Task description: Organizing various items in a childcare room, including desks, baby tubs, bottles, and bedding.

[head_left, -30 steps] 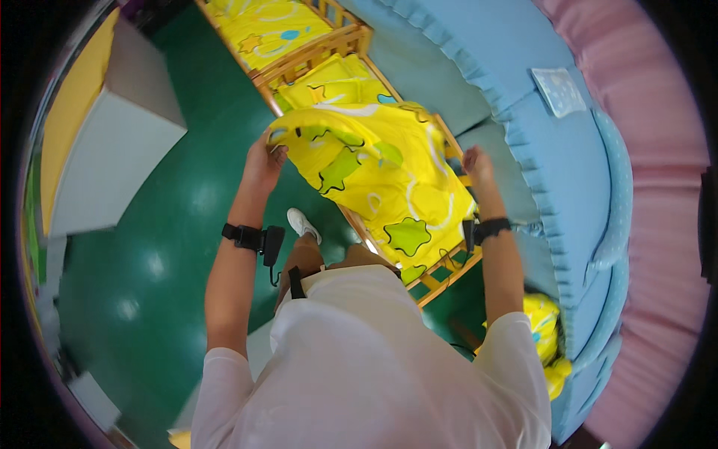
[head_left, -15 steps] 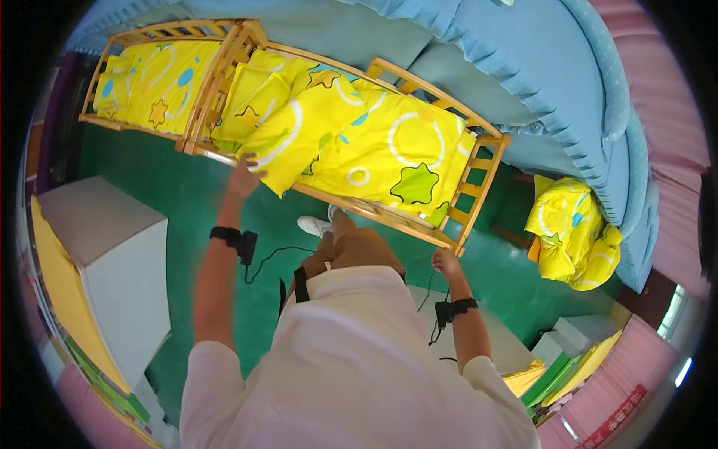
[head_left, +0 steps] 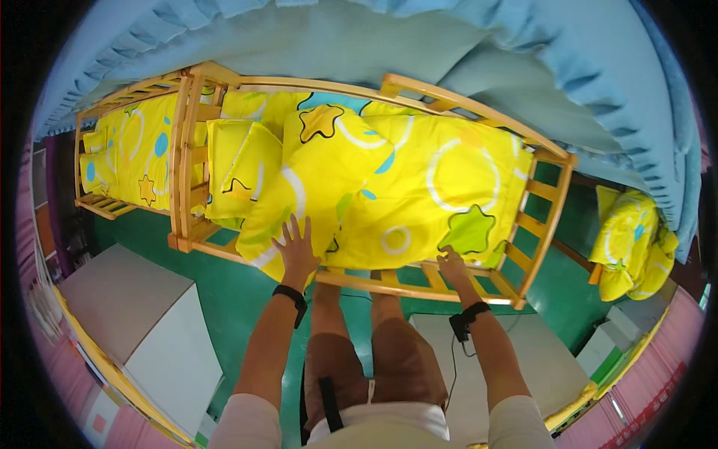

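A yellow quilt (head_left: 407,168) with white rings and star shapes covers most of a small wooden bed (head_left: 550,224). Its near left part hangs over the bed's near side. My left hand (head_left: 298,253) is open, fingers spread, at that overhanging part. Over the bed's near rail is my right hand (head_left: 454,269), beside the green star at the quilt's near edge. Its fingers are loosely bent and apart, with nothing visible in them. At the bed's left end lies a yellow pillow (head_left: 243,168).
A second bed with yellow bedding (head_left: 134,161) adjoins on the left. Blue ruffled fabric (head_left: 359,49) runs along the far side. At right sits a heap of yellow bedding (head_left: 632,239). A white cabinet (head_left: 172,352) stands at left, a pale surface (head_left: 516,367) near right.
I have come closer to the bed. My left hand has moved right along the quilt with its fingers spread. My right hand has moved forward from beside the bed's corner to the quilt's near edge.
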